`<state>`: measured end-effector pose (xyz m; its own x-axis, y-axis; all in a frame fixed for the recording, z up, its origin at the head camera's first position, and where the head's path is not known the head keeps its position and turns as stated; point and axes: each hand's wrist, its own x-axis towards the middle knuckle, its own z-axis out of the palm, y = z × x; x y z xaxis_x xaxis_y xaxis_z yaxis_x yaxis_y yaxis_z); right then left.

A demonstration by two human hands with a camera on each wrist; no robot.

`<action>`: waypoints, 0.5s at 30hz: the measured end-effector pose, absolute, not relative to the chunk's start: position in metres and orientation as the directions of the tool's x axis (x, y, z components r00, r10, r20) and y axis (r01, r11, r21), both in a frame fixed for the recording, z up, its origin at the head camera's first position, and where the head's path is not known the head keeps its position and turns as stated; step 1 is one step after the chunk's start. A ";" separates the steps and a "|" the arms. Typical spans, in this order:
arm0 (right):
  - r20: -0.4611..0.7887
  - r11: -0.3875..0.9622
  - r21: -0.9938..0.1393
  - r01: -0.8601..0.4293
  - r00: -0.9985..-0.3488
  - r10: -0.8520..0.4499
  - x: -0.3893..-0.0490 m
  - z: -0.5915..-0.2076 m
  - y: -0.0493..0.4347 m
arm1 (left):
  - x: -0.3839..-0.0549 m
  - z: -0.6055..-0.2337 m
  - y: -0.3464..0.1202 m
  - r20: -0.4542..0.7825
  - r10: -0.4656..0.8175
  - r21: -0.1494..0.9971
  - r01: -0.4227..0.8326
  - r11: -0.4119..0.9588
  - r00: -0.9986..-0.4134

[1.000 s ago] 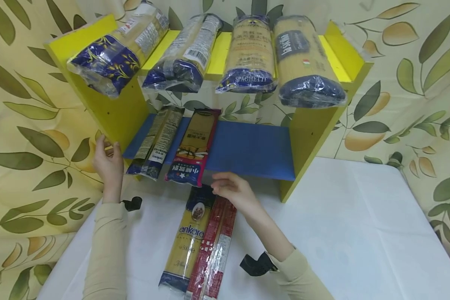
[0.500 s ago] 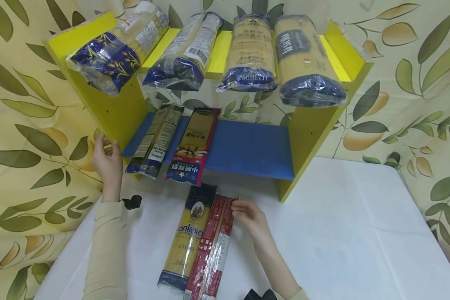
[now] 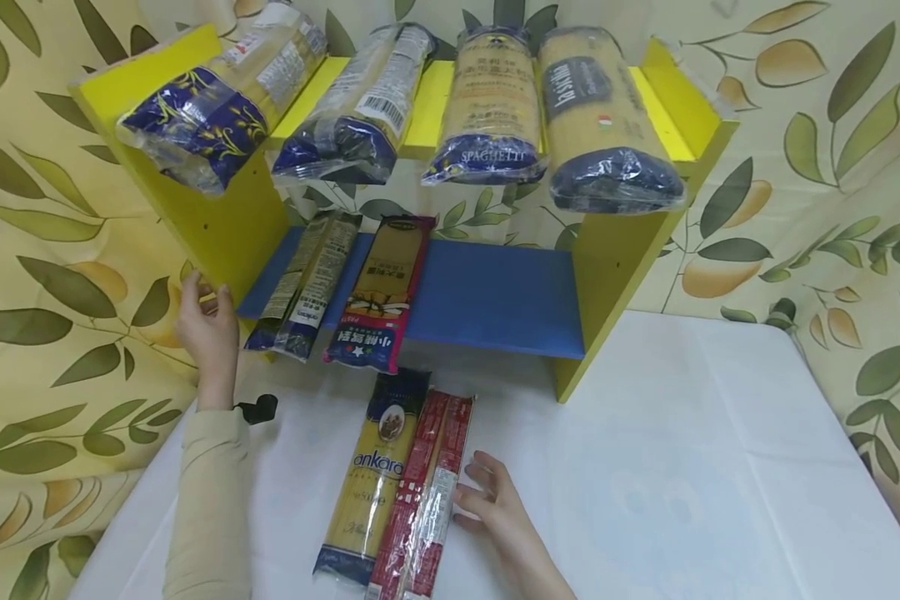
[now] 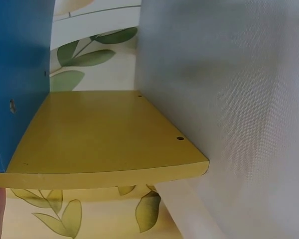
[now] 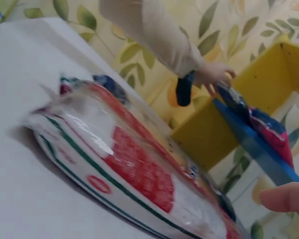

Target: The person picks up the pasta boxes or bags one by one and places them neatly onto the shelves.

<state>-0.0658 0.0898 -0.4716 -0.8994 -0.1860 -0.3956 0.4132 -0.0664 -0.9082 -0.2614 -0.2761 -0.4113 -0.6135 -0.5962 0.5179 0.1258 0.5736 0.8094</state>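
My right hand point(image 3: 498, 517), fingers parted and loosely bent, is at the right edge of a red pasta packet point(image 3: 438, 467) on the white table. Whether its thumb touches the wrapper is unclear. The same packet point(image 5: 139, 169) fills much of the right wrist view, its side white, green and red. Against its left side lies a yellow and navy "ankara" spaghetti packet point(image 3: 367, 483). My left hand point(image 3: 208, 342), fingers loosely bent, is at the front edge of the shelf unit's yellow left panel point(image 3: 202, 217); one finger shows at the left wrist view's lower-left corner.
A dark "ankara" packet point(image 3: 307, 283) and a pink-edged pasta packet point(image 3: 382, 292) lie on the blue lower shelf point(image 3: 495, 292), overhanging its front. Several large spaghetti bags, including a "SPAGHETTI" one point(image 3: 487, 108), overhang the yellow top shelf. The yellow right panel point(image 3: 615, 275) stands on the table.
My right hand has moved down from below the pink-edged packet to the red packet's right side. My left hand stays at the yellow panel. The packets look unmoved.
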 end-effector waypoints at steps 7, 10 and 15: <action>-0.402 0.038 -0.914 0.403 -0.893 -0.200 -0.061 -0.476 0.080 | -0.260 -0.410 -0.276 0.511 -0.607 0.815 0.117 0.567 -0.609; -0.328 0.139 -0.942 0.306 -0.927 -0.183 -0.062 -0.478 0.075 | -0.259 -0.409 -0.276 0.513 -0.605 0.812 0.117 0.572 -0.609; -0.247 0.300 -0.933 0.199 -0.960 -0.132 -0.064 -0.478 0.064 | -0.259 -0.409 -0.275 0.517 -0.598 0.807 0.116 0.579 -0.612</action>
<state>-0.0641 0.0639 -0.4775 -0.9599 -0.1323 -0.2473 0.1990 0.3002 -0.9329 -0.2592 -0.2745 -0.4094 -0.6122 -0.5984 0.5169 0.1162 0.5786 0.8073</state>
